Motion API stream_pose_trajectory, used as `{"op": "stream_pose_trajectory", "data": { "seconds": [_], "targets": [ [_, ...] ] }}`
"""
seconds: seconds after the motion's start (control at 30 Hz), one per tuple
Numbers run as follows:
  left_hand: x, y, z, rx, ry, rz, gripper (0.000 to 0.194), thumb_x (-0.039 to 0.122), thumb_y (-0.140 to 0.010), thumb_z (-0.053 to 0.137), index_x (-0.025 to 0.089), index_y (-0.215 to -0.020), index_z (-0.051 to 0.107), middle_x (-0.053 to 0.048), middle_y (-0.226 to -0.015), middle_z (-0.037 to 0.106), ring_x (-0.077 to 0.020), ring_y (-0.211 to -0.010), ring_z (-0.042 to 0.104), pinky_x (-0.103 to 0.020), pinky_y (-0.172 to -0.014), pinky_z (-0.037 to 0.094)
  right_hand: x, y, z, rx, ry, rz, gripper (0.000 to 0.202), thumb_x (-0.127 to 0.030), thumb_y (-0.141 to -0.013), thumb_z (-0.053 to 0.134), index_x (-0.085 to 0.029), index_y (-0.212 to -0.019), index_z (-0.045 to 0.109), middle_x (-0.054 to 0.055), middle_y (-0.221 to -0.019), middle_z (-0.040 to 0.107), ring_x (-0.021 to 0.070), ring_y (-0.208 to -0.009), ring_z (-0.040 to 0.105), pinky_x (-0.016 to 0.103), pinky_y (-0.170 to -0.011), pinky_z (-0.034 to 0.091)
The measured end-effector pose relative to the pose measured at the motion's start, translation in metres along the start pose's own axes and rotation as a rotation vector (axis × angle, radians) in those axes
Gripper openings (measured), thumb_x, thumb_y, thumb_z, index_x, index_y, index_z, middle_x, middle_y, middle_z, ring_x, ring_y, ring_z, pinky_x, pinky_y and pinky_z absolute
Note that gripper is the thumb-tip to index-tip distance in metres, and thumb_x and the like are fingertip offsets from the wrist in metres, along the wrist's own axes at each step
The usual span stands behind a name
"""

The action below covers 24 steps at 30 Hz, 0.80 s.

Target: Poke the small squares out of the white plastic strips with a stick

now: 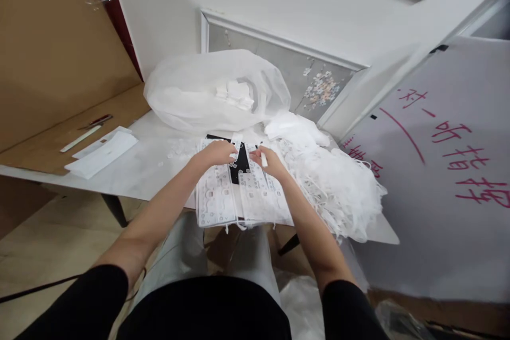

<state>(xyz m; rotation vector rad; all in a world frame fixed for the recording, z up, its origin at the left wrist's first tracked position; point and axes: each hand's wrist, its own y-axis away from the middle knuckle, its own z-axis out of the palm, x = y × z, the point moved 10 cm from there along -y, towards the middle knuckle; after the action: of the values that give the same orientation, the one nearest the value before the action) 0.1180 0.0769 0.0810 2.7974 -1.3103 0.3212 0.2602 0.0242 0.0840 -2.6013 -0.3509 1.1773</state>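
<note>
My left hand (219,153) bends over the inner edge of a printed white sheet (216,199), with its fingertips pressed together. What they pinch, if anything, is too small to make out. Facing it, my right hand (271,161) is closed around a short white stick-like thing (263,159). Beneath that hand lies a second printed white sheet (261,199) with small shapes and outlines. Between the two sheets a black surface (240,166) shows, with small clear pieces on it. Short white cords hang from the sheets' near edges.
A heap of gauzy white material with cords (338,186) covers the table's right side. Behind my hands rests a large translucent bag (191,90) with white pieces inside. Folded white paper (104,154), a white strip (81,138) and a red-handled tool (99,120) lie left.
</note>
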Motion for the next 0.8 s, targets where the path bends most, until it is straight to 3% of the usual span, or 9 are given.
{"op": "stream_pose_trajectory", "data": {
  "seconds": [0.07, 0.13, 0.23, 0.37, 0.5, 0.63, 0.73, 0.8],
  "targets": [
    [-0.006, -0.028, 0.010, -0.020, -0.054, 0.036, 0.032, 0.025, -0.075, 0.067, 0.021, -0.105, 0.077, -0.009, -0.096, 0.077, -0.0259, -0.091, 0.069, -0.029, -0.072, 0.043, 0.014, -0.022, 0.007, 0.126, 0.024, 0.077, 0.033, -0.047, -0.087, 0.058, -0.025, -0.069, 0.041, 0.001, -0.070, 0.063, 0.0207, -0.072, 0.062, 0.033, -0.072, 0.046],
    [-0.013, -0.040, 0.019, -0.022, -0.101, 0.073, 0.026, 0.022, -0.073, 0.066, 0.021, -0.095, 0.078, -0.009, -0.088, 0.076, -0.0247, -0.086, 0.069, -0.028, -0.068, 0.041, 0.025, -0.032, 0.016, 0.192, 0.036, 0.104, 0.034, -0.046, -0.089, 0.054, -0.026, -0.066, 0.039, 0.000, -0.063, 0.057, 0.0196, -0.067, 0.058, 0.032, -0.069, 0.045],
    [-0.025, -0.039, 0.031, -0.008, -0.147, 0.123, 0.016, 0.022, -0.077, 0.061, 0.022, -0.081, 0.077, -0.007, -0.078, 0.074, -0.0211, -0.077, 0.067, -0.027, -0.064, 0.036, 0.038, -0.031, 0.023, 0.231, 0.026, 0.107, 0.035, -0.047, -0.088, 0.054, -0.026, -0.065, 0.039, 0.000, -0.060, 0.055, 0.0203, -0.066, 0.058, 0.031, -0.066, 0.045],
    [-0.038, -0.032, 0.040, 0.011, -0.157, 0.155, 0.026, 0.027, -0.085, 0.052, 0.022, -0.069, 0.071, -0.004, -0.065, 0.070, -0.0171, -0.064, 0.062, -0.027, -0.060, 0.031, 0.046, -0.023, 0.024, 0.246, -0.007, 0.103, 0.036, -0.051, -0.088, 0.055, -0.026, -0.066, 0.041, 0.001, -0.064, 0.058, 0.0217, -0.071, 0.062, 0.032, -0.068, 0.046],
    [-0.038, -0.033, 0.044, 0.035, -0.147, 0.174, 0.028, 0.027, -0.087, 0.052, 0.021, -0.066, 0.069, -0.004, -0.063, 0.068, -0.0177, -0.063, 0.062, -0.028, -0.060, 0.032, 0.049, -0.023, 0.026, 0.244, -0.031, 0.113, 0.035, -0.052, -0.089, 0.053, -0.025, -0.069, 0.044, 0.002, -0.067, 0.061, 0.0222, -0.074, 0.064, 0.032, -0.069, 0.047],
    [-0.036, -0.036, 0.045, 0.103, -0.108, 0.160, 0.019, 0.021, -0.085, 0.055, 0.021, -0.084, 0.074, -0.006, -0.072, 0.071, -0.0195, -0.072, 0.066, -0.028, -0.066, 0.040, 0.055, -0.024, 0.029, 0.246, -0.038, 0.139, 0.035, -0.052, -0.088, 0.054, -0.025, -0.069, 0.043, 0.001, -0.066, 0.061, 0.0206, -0.069, 0.061, 0.031, -0.067, 0.046],
    [-0.040, -0.035, 0.038, 0.204, -0.039, 0.120, 0.030, 0.019, -0.088, 0.052, 0.022, -0.111, 0.072, -0.007, -0.096, 0.074, -0.0190, -0.084, 0.068, -0.028, -0.074, 0.047, 0.059, -0.022, 0.028, 0.260, -0.051, 0.164, 0.036, -0.052, -0.089, 0.055, -0.025, -0.069, 0.040, 0.001, -0.068, 0.063, 0.0196, -0.067, 0.059, 0.032, -0.068, 0.046],
    [-0.045, -0.031, 0.029, 0.282, 0.008, 0.072, 0.034, 0.021, -0.093, 0.046, 0.021, -0.118, 0.069, -0.008, -0.111, 0.071, -0.0173, -0.090, 0.068, -0.028, -0.080, 0.051, 0.058, -0.019, 0.025, 0.272, -0.110, 0.160, 0.036, -0.051, -0.088, 0.058, -0.025, -0.071, 0.039, 0.004, -0.081, 0.070, 0.0203, -0.074, 0.063, 0.033, -0.073, 0.047]
  ]
}}
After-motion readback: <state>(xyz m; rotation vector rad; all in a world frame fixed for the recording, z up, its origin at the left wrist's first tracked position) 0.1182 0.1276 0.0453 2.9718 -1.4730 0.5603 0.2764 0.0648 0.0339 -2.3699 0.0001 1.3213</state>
